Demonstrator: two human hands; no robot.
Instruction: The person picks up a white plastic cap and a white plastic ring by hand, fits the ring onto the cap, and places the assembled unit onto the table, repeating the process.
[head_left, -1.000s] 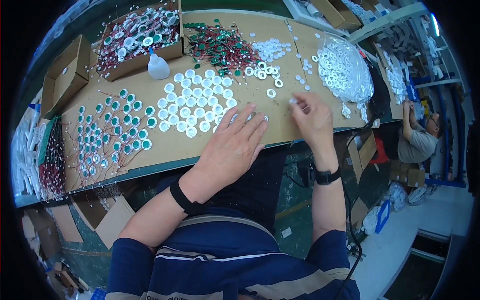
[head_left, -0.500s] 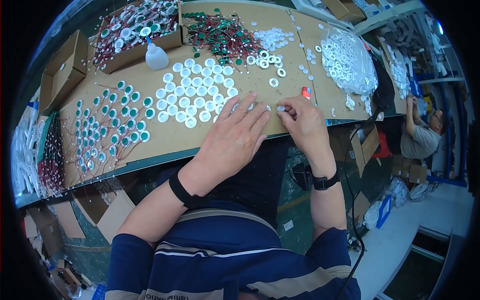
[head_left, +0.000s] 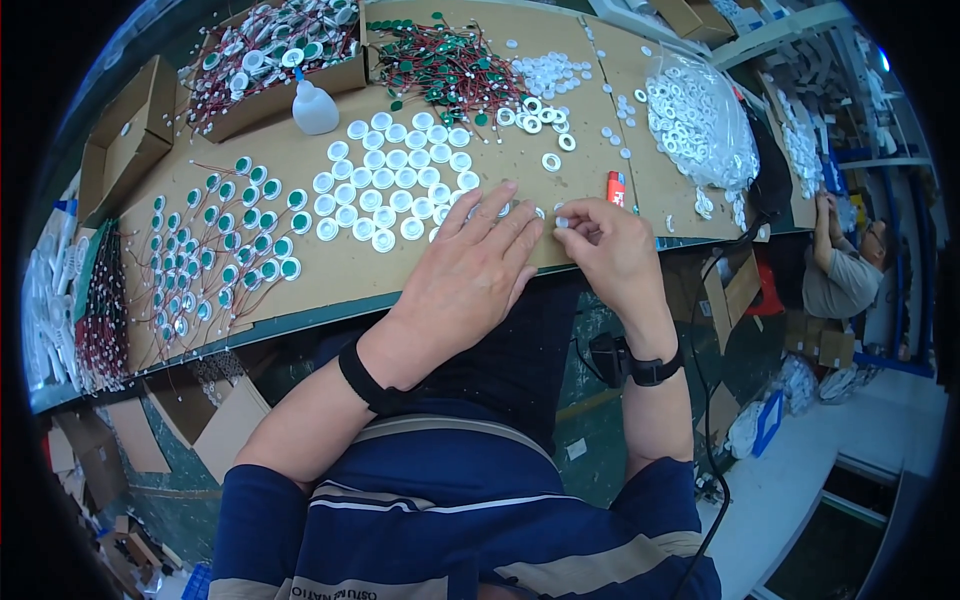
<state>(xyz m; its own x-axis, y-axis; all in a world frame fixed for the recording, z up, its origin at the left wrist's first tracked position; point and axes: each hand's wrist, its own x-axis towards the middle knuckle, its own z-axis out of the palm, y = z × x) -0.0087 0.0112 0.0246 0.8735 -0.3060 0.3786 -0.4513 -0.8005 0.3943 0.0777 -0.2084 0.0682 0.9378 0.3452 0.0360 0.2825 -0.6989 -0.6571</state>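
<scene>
My left hand [head_left: 466, 262] lies flat on the brown cardboard table top with its fingers stretched out, over the right edge of a group of white round caps [head_left: 383, 178]. Some caps are partly hidden under the fingers. To its right, my right hand [head_left: 612, 242] pinches a small translucent white disc [head_left: 562, 222] between thumb and forefinger, just above the cardboard. Another small white piece [head_left: 540, 212] shows beside the left fingertips. Past the right hand lies a red lighter [head_left: 615, 188].
Caps with green discs and red wires [head_left: 240, 230] spread at left. Behind stand a white squeeze bottle [head_left: 315, 108], a box of wired parts [head_left: 275, 105], a pile of green wired discs [head_left: 440, 65], loose white discs [head_left: 550, 72] and a bag of white rings [head_left: 700, 125]. A person [head_left: 845, 265] works far right.
My right hand has turned slightly, its fingers loosening a little around the small disc, and more of the lighter shows. My left hand has stayed in place.
</scene>
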